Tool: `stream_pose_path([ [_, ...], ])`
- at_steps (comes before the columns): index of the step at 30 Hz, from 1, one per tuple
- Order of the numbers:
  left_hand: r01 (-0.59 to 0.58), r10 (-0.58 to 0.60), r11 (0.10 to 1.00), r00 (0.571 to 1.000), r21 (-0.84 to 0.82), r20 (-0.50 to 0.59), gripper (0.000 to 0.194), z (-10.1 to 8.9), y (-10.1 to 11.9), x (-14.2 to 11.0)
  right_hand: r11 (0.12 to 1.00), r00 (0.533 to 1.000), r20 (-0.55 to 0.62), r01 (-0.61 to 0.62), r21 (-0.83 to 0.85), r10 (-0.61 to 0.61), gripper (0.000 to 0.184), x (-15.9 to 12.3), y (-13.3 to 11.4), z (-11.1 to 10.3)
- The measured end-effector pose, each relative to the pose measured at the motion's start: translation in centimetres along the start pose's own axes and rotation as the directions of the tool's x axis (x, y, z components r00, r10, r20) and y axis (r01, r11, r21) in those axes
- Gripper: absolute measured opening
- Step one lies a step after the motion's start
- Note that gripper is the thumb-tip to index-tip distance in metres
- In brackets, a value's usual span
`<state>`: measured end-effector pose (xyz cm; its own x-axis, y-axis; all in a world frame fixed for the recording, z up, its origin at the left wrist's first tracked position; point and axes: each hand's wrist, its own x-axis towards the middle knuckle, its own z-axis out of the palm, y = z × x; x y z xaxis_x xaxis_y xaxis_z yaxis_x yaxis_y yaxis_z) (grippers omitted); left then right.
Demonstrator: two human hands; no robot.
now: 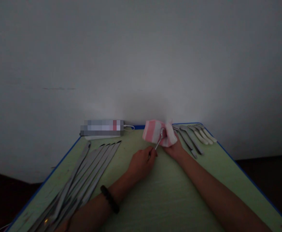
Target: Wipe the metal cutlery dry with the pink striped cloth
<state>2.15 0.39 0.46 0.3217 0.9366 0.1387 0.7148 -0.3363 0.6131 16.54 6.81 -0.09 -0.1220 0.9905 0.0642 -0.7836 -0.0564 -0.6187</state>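
Pink-and-white striped cloth (150, 132), near the far edge of the table (172, 190), is gripped in the right hand (174, 149), itself partly covered by the fabric; the left hand (142, 161) is closed on the handle of a metal spoon (158, 143), its bowl against the cloth. Long grey utensils (72, 180) lie along the left edge, grey- and white-handled cutlery (193, 141) at the far right corner.
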Motion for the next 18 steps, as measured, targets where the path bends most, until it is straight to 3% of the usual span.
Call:
stream_pose_path([
  [5, -0.005, 0.005, 1.000, 1.000, 0.006, 0.018, 0.031, 0.0, 0.0, -0.1, 0.988, 0.993, -0.061, -0.108, -0.112, 0.102, 0.016, 0.2, 0.6, -1.5],
  [12, 0.018, -0.018, 1.000, 1.000, -0.008, -0.005, 0.034, 0.1, -0.1, 0.0, 0.973, 0.992, -0.072, -0.114, -0.202, 0.101, 0.011, -0.3, 0.4, -1.0],
  [18, -0.012, 0.012, 0.999, 1.000, -0.053, 0.009, 0.034, 0.0, -0.1, -0.1, 0.989, 0.982, -0.126, -0.147, -0.017, 0.144, 0.016, 0.5, 0.6, -1.4],
])
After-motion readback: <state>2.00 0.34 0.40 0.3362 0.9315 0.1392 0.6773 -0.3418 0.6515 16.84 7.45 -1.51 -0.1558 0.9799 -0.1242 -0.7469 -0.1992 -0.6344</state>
